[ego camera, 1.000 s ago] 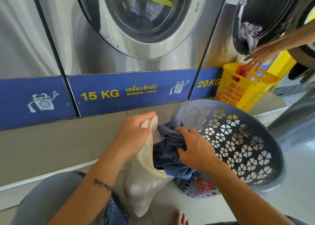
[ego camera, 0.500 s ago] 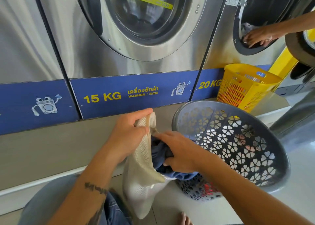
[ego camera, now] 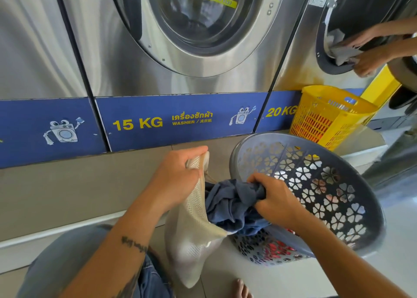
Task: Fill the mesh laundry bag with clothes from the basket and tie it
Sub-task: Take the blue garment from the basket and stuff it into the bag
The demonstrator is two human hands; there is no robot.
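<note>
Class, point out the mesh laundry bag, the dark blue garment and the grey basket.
mesh laundry bag (ego camera: 191, 236), head view, its side.
dark blue garment (ego camera: 230, 203), head view, bunched middle.
grey basket (ego camera: 370, 209), head view, its right rim.

My right hand (ego camera: 274, 199): pulled up out of the bag's mouth, bunching cloth.
Blue garment (ego camera: 230, 204): more now shows above the mesh bag (ego camera: 191, 225).

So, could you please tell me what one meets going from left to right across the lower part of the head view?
left hand → mesh laundry bag → dark blue garment → right hand → grey basket, with the yellow basket standing behind it.
</note>
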